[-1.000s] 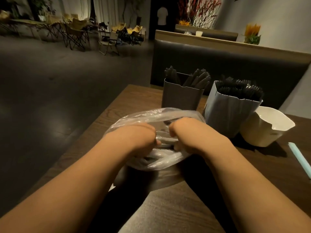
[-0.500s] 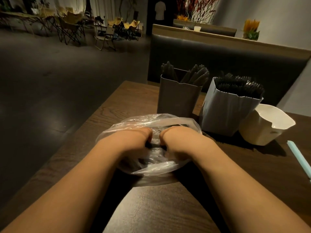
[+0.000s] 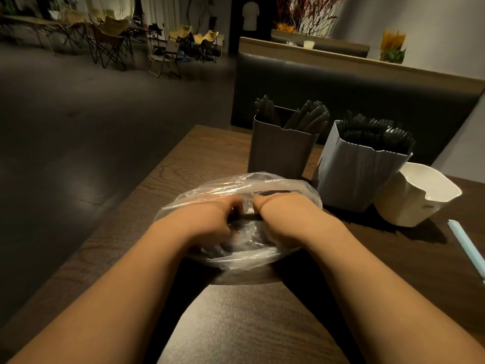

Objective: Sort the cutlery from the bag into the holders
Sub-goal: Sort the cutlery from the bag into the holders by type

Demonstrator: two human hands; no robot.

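Now gripping the clear bag (image 3: 265, 183) with left hand (image 3: 210, 224) and right hand (image 3: 284, 219), fingers curled in, on the worktop (image 3: 262, 324) just near of dark holder (image 3: 278, 153).

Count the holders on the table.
3: dark grey holder behind the bag, light grey holder right of it, white holder furthest right. None appears hidden.

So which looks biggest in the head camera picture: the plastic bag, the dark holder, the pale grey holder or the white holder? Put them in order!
1. plastic bag, nearest the camera.
2. pale grey holder.
3. dark holder and white holder look about alike; the dark one stands farther back, so no ranking.
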